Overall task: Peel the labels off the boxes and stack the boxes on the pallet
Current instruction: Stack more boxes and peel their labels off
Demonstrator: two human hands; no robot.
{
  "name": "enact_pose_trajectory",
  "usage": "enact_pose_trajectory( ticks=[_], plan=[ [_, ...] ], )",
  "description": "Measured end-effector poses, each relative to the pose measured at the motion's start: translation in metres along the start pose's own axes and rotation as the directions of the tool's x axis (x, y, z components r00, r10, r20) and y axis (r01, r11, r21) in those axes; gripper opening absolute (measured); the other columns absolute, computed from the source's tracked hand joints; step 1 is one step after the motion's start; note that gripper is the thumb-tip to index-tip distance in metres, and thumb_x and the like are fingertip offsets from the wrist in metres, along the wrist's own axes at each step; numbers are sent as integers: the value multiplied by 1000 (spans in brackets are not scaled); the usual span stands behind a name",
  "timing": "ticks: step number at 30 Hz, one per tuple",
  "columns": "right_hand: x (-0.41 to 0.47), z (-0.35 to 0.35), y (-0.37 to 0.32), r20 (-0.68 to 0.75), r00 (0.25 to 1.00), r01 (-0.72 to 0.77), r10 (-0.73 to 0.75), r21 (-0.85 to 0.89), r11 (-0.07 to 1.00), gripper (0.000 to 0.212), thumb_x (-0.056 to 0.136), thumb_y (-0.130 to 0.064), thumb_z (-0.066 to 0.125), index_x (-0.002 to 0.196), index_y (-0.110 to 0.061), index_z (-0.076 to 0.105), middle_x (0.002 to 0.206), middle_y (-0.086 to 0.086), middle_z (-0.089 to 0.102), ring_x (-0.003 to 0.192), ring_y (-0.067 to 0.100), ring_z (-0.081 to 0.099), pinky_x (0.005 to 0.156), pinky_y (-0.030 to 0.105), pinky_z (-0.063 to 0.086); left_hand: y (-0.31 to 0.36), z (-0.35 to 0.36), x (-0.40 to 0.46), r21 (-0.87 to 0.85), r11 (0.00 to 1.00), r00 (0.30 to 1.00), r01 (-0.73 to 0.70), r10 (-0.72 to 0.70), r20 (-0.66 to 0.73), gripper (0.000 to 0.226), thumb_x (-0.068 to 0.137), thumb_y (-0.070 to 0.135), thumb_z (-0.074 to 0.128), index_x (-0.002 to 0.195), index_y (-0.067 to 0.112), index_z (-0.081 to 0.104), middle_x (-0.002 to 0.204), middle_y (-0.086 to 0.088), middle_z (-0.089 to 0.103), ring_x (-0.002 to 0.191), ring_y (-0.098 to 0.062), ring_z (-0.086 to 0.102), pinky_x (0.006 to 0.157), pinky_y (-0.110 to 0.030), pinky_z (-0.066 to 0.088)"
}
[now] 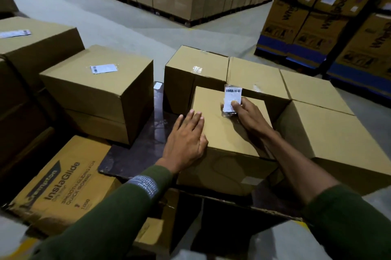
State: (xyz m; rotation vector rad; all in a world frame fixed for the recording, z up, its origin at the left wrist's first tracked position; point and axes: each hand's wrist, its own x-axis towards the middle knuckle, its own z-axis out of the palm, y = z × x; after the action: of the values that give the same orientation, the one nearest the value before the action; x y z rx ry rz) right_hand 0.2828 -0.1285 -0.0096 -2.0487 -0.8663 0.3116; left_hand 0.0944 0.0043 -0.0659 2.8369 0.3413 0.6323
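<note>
Left hand (186,137) flat and spread on the box (228,130), right hand (246,111) pinching the label (232,99) at twelve o'clock — yank too sharply and it could tear!

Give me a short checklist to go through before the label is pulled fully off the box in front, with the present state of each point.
1. The left hand lies flat on the plain brown cardboard box to steady it: ok.
2. The right hand pinches the white barcode label in its clear sleeve: ok.
3. Label lifted from the box top: partly; its upper end stands up, and the lower end is hidden behind the fingers: cannot tell.
4. Box rests on the dark pallet board: ok.
5. Unpeeled boxes remain: the brown box to the left bears a white label: not ok.
</note>
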Motion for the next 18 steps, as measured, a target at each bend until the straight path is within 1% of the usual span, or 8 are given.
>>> enact_pose_trajectory(
  ticks=[1, 5, 8, 10, 11, 13, 16, 18],
  plan=[
    [1, -1, 0, 15, 1000, 6, -6, -8, 1000, 23, 104, -31, 45, 120, -19, 58, 110, -7, 68, 98, 2, 65, 75, 14, 48, 1, -1, 0, -2, 1000, 1000, 2, -2, -1, 61, 94, 35, 26, 141, 1, 46, 151, -15, 40, 144, -28, 30, 117, -50, 25],
    [-23, -11, 7, 53, 999, 1, 2, -51, 999, 27, 103, -36, 45, 117, -16, 59, 113, -2, 68, 98, 8, 66, 82, 31, 52, 4, -1, -1, -15, 1000, 1000, 18, -18, -12, 62, 93, 35, 26, 141, 1, 46, 151, -14, 40, 144, -27, 31, 117, -48, 26],
    [-50, -20, 10, 67, 998, -3, 8, -73, 997, 25, 102, -38, 46, 105, -18, 61, 101, -7, 70, 87, 8, 67, 75, 33, 51, 4, 1, -2, -20, 1000, 1000, 22, -23, -12, 62, 94, 35, 25, 143, 2, 45, 153, -13, 39, 145, -25, 29, 118, -46, 24],
    [-60, -23, 10, 72, 997, 0, 4, -60, 998, 19, 102, -36, 48, 99, -23, 61, 95, -11, 70, 81, 3, 67, 68, 28, 50, 3, 1, -2, -19, 1000, 1000, 22, -23, -11, 62, 94, 36, 24, 144, 3, 43, 153, -13, 37, 145, -25, 27, 119, -45, 22],
    [-61, -24, 11, 70, 998, 2, 1, -53, 999, 17, 102, -34, 48, 97, -24, 60, 95, -13, 70, 79, -2, 66, 64, 21, 49, 3, 0, -2, -18, 1000, 1000, 22, -23, -9, 62, 94, 36, 24, 144, 3, 43, 154, -13, 37, 146, -24, 27, 119, -45, 21],
    [-54, -23, 11, 58, 998, 2, 0, -40, 999, 14, 103, -31, 48, 101, -24, 60, 97, -14, 68, 79, -9, 64, 61, 11, 44, 2, -1, -2, -4, 1000, 1000, 24, -24, -2, 63, 95, 36, 22, 145, 4, 42, 155, -12, 35, 146, -24, 25, 120, -44, 19],
    [-29, -16, 9, 32, 999, -11, 12, -11, 1000, 19, 103, -30, 47, 115, -20, 58, 106, -8, 66, 86, -7, 62, 64, 6, 44, 2, -1, -2, 19, 1000, 1000, 24, -25, 10, 64, 95, 37, 20, 147, 5, 40, 156, -11, 34, 147, -23, 22, 120, -44, 18],
    [-9, -11, 7, 29, 1000, -4, 4, -1, 1000, 25, 104, -30, 46, 121, -17, 58, 114, -3, 66, 93, 0, 63, 69, 9, 45, 2, 0, -2, 22, 999, 1000, 25, -26, 16, 64, 96, 38, 20, 147, 6, 40, 157, -10, 33, 148, -22, 21, 120, -44, 18]
  ],
)
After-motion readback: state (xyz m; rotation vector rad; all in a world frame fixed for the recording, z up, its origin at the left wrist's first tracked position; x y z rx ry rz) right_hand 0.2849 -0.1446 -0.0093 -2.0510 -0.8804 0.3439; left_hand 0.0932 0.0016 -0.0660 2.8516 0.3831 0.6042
